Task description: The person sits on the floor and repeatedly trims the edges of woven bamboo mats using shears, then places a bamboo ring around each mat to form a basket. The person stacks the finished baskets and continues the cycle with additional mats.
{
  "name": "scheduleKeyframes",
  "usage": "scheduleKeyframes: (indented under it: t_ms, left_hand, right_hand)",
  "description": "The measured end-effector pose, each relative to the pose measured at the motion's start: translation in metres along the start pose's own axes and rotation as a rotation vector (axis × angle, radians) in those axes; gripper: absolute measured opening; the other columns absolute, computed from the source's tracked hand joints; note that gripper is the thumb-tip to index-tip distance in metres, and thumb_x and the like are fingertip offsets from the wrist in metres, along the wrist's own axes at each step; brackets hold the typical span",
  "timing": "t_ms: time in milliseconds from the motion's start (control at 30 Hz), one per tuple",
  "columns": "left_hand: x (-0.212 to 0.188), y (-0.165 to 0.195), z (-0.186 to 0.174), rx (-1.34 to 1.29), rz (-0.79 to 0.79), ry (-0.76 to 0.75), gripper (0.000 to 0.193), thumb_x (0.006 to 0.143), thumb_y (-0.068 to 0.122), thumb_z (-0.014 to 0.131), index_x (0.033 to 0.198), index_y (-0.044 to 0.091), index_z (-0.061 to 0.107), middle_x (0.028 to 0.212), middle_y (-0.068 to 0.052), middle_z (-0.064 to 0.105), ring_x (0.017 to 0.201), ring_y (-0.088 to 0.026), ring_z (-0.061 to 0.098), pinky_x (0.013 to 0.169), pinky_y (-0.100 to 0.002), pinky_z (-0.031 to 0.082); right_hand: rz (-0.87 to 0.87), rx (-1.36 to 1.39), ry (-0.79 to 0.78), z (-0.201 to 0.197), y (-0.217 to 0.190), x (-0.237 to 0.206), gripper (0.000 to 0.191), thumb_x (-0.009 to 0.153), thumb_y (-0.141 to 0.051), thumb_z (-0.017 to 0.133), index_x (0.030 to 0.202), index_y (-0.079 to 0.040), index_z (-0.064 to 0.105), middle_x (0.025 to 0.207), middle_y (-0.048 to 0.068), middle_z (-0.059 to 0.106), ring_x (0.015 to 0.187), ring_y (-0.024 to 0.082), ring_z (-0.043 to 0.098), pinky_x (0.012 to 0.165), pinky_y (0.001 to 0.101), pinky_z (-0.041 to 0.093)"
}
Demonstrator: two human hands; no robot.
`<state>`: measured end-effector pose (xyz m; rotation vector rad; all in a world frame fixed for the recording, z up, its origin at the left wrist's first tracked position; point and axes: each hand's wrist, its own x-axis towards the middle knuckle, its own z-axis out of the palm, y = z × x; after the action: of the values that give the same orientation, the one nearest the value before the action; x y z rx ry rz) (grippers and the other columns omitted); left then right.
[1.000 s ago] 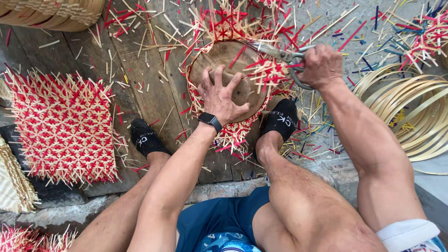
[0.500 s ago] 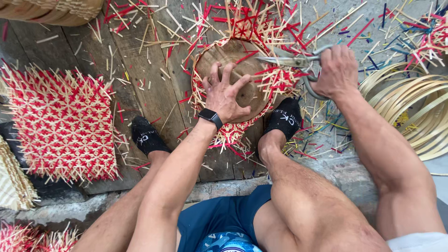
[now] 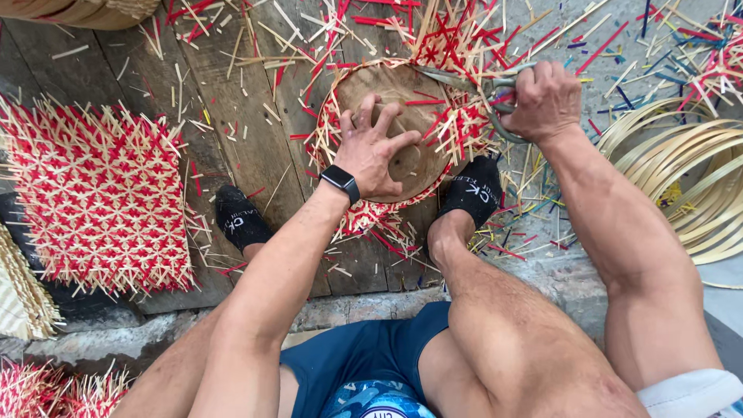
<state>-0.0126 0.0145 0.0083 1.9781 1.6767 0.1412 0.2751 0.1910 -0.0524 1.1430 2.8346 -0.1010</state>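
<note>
Both hands have barely shifted: left hand (image 3: pixel 377 151) spread flat on the wooden mould (image 3: pixel 402 116), right hand (image 3: pixel 542 101) gripping shears (image 3: pixel 464 81).

Round wooden mould (image 3: pixel 402 147) flat atop red-and-natural woven mat (image 3: pixel 464 128)

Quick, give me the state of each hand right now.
Left hand: open, fingers spread, pressing flat on the round wooden mould.
Right hand: closed around the handles of the shears.
</note>
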Motion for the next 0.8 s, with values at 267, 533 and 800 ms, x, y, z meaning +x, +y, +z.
scheduleKeyframes:
  t_ms: [267,533,800]
  left_hand:
    - [0.0,-0.005,-0.018,0.057,0.052,-0.112,0.094,0.04,0.045,0.095,0.129,0.039,0.063,0.148,-0.008,0.035,0.144,-0.042,0.021,0.105,-0.07,0.025]
    - [-0.002,0.053,0.028,-0.192,-0.616,0.51,0.123,0.063,0.05,0.09,0.159,0.014,0.023,0.157,-0.024,0.024,0.145,-0.047,0.025,0.114,-0.066,0.029]
    - [-0.01,0.026,0.036,-0.14,-0.295,0.389,0.122,0.06,0.027,0.088,0.161,0.017,0.019,0.16,-0.026,0.019,0.145,-0.053,0.024,0.115,-0.063,0.033]
  right_hand:
    - [-0.055,-0.12,0.055,-0.004,-0.028,0.035,0.026,0.076,-0.03,0.064,0.085,-0.006,0.061,0.086,0.01,0.057,0.08,0.022,0.058,0.069,0.0355,0.049]
    - [-0.083,-0.081,0.091,-0.009,-0.011,0.024,0.043,0.07,-0.04,0.072,0.091,-0.003,0.065,0.093,0.016,0.061,0.09,0.029,0.059,0.079,0.0382,0.05]
    - [-0.048,-0.011,0.021,0.006,-0.009,0.025,0.017,0.082,-0.021,0.067,0.088,-0.005,0.062,0.091,0.011,0.059,0.09,0.025,0.059,0.08,0.0402,0.049]
